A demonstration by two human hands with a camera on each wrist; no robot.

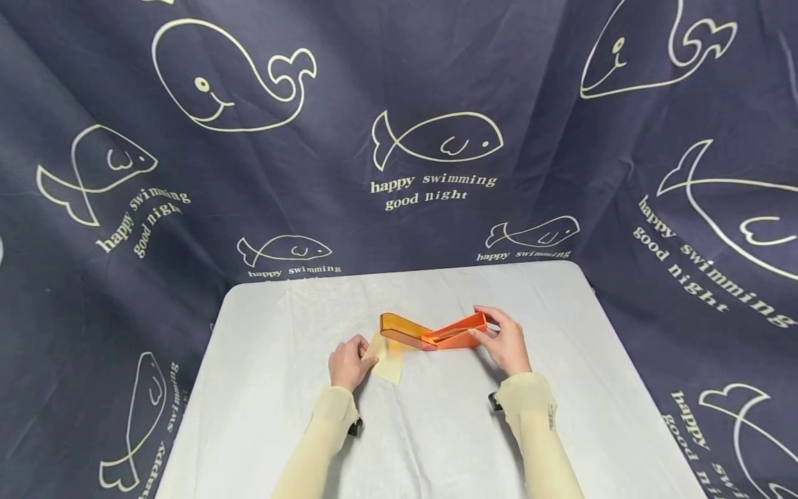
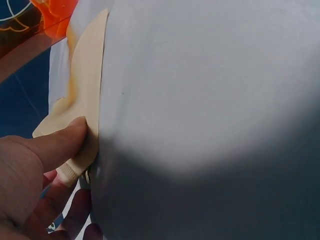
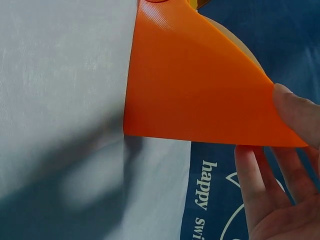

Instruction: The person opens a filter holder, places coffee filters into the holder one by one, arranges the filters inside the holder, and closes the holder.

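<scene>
My left hand point(image 1: 349, 364) pinches a thin, flat beige piece point(image 1: 388, 367) near the white tabletop. In the left wrist view the thumb presses on the broad face of that piece point(image 2: 89, 85), and a ridged edge shows below the thumb. My right hand point(image 1: 508, 343) grips the right end of an orange plastic case point(image 1: 458, 339), thumb on one side and fingers on the other. Its see-through amber lid point(image 1: 405, 329) is swung open to the left and overlaps the beige piece. Something tan lies inside the case. In the right wrist view the case's orange side point(image 3: 195, 85) stands tall.
A white cloth-covered table point(image 1: 274, 430) with rounded corners lies under both hands. Dark blue curtains point(image 1: 349, 69) printed with fish and whales hang behind it and along both sides.
</scene>
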